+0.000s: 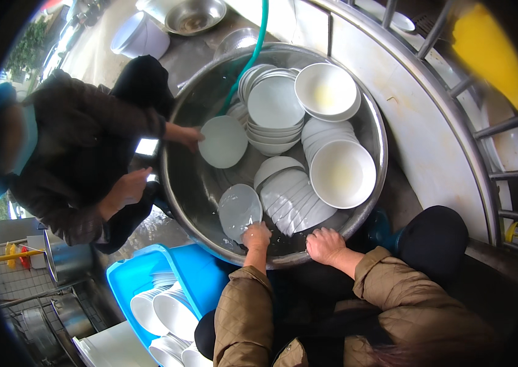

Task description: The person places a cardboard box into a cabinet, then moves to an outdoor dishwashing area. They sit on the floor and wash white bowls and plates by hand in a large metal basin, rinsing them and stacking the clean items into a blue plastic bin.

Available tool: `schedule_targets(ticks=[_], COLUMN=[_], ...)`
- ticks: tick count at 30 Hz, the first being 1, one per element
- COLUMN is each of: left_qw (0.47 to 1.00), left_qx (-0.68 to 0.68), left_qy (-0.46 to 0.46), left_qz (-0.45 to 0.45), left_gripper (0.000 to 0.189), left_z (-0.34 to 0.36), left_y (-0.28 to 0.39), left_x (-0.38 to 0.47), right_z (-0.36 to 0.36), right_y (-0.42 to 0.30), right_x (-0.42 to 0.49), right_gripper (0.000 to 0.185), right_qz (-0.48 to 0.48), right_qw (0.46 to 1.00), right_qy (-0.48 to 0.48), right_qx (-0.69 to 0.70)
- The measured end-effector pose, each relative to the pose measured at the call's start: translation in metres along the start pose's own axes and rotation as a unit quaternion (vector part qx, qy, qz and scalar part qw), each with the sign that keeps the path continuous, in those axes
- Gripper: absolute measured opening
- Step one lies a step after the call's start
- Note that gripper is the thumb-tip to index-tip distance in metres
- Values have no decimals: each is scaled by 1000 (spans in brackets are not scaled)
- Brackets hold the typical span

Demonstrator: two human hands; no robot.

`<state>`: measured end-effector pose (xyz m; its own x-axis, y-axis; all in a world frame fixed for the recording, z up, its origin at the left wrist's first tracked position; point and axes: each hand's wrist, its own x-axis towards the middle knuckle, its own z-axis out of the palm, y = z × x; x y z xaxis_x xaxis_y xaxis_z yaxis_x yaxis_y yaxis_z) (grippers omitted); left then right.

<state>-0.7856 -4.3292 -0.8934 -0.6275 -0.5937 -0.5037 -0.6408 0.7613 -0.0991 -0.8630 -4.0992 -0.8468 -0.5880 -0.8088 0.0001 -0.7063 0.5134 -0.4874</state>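
Observation:
My left hand (256, 236) grips the near edge of a wet white plate (239, 208), tilted at the near side of a large round metal basin (380, 137). My right hand (325, 246) is at the basin's near rim, fingers curled; whether it holds anything is hidden. Just beyond it a leaning row of white bowls (293, 199) lies partly in water. To the right, a white bowl (343, 174) with a yellowish bottom tops another stack. Farther back stand a stack of shallow white dishes (275, 102) and a large white bowl (325, 89).
Across the basin at left, a person's hand (187, 136) holds a white plate (223, 142). A green hose (261, 32) runs into the basin. A blue plastic tub (167, 250) with stacked white bowls (174, 307) stands at my left. A metal rack (463, 87) edges the right side.

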Motion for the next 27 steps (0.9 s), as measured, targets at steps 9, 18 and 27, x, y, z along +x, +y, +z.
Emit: schedule_targets(ticks=[9, 18, 27], left_qw=[993, 968, 932], left_qx=[-101, -206, -295], left_qy=[44, 116, 84], left_qz=[52, 87, 191], left_gripper=[41, 35, 23], left_z=[-25, -47, -42], left_y=[24, 73, 106], left_x=[-69, -149, -181], right_z=[-2, -31, -40], right_y=[0, -15, -33], right_x=[-5, 13, -6], right_gripper=[21, 51, 54], right_qz=[11, 247, 320], right_qw=[999, 818, 748], right_qy=[-32, -103, -3], right_qx=[1, 509, 582])
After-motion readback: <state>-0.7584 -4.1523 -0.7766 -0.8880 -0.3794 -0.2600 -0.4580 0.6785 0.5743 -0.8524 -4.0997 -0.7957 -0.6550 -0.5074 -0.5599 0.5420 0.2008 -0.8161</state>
